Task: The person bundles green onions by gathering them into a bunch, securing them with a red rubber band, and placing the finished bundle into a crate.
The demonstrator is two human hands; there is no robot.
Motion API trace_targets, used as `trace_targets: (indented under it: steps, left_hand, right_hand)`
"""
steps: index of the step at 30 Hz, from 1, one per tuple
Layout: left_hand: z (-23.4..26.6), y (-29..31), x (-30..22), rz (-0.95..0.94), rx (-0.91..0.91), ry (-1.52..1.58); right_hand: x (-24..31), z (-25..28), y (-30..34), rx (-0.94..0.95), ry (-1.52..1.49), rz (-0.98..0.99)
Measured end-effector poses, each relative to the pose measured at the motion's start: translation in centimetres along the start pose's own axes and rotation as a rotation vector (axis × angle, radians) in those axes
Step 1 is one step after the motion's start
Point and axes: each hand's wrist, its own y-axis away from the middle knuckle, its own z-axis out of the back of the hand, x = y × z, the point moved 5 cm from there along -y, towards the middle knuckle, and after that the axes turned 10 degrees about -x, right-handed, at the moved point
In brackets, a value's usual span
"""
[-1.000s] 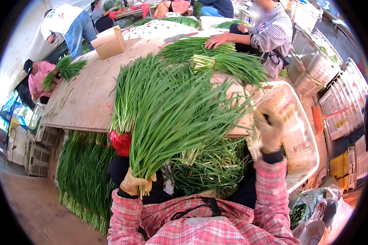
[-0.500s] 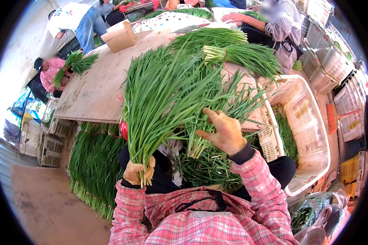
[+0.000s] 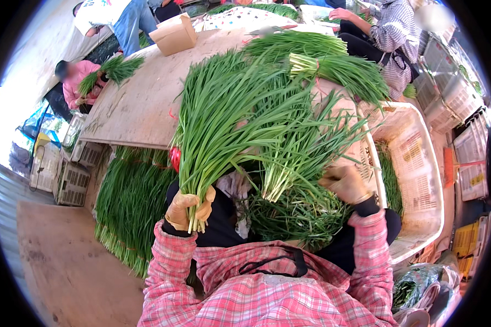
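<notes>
My left hand (image 3: 189,210), in a tan glove, is closed round the pale stem ends of a large bunch of garlic chives (image 3: 223,125). Its long green leaves fan up over the edge of the wooden table. My right hand (image 3: 346,183), also gloved, hovers beside the leaf tips of a second, smaller bundle of chives (image 3: 281,174), near the wall of a white crate. Its fingers are curled together; whatever they may pinch is too small to make out. Below, loose chive leaves (image 3: 300,215) are heaped between my knees.
A tied bunch of chives (image 3: 343,73) lies across the wooden table (image 3: 131,103), near a cardboard box (image 3: 173,35). The white crate (image 3: 414,174) stands on my right. More chives (image 3: 131,201) are stacked under the table at left. Other people (image 3: 79,82) sit around it.
My right hand has moved right and down, away from the held bunch, and its spread fingers have curled in. The left hand keeps its hold. The view has shifted slightly.
</notes>
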Motion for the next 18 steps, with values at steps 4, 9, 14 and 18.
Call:
trace_targets:
  steps: [4, 9, 14, 18]
  left_hand:
    - [0.4, 0.1, 0.4, 0.007, 0.012, 0.028]
    - [-1.7, 0.3, -0.3, 0.008, 0.012, -0.025]
    - [-2.7, 0.7, -0.3, 0.027, 0.110, 0.029]
    - [-4.0, 0.8, -1.3, 0.036, 0.042, 0.033]
  right_hand:
    - [4.7, -3.3, -2.6, -0.219, -0.248, -0.095]
    - [6.4, -7.4, -7.1, 0.024, -0.664, -0.413]
    - [5.3, -13.1, -9.4, 0.047, -0.963, -0.405]
    - [5.4, -7.8, -7.4, -0.107, -0.911, -0.362]
